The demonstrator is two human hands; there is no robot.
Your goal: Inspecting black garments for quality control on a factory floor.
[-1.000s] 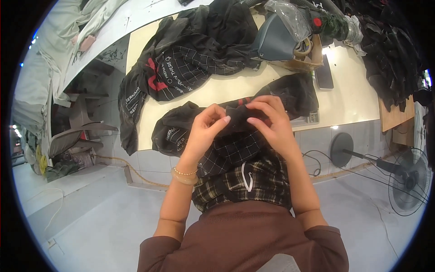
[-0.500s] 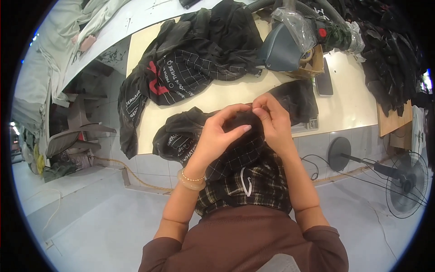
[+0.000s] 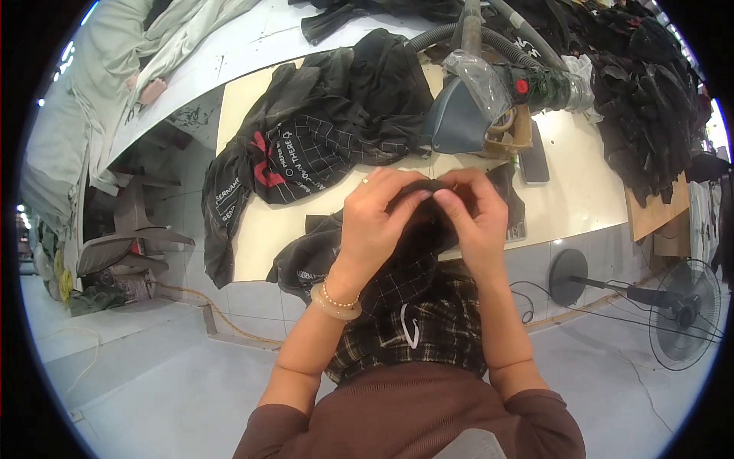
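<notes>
Well, on my feed the left hand (image 3: 375, 210) and right hand (image 3: 475, 218) both pinch the dark garment (image 3: 405, 268) at the centre of the frame, fingers closed on its raised edge with the thumb tips close together. I see a second garment (image 3: 352, 92) spread on the pale table (image 3: 573, 161) at upper left of centre, a blue-grey machine (image 3: 459, 118) at upper right of centre with a phone (image 3: 534, 161) just beside it, and a fan (image 3: 683, 302) at lower right.

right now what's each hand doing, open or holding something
Left hand: closed, pinching the black garment between thumb and fingers.
Right hand: closed, pinching the same garment close beside the left thumb.
</notes>
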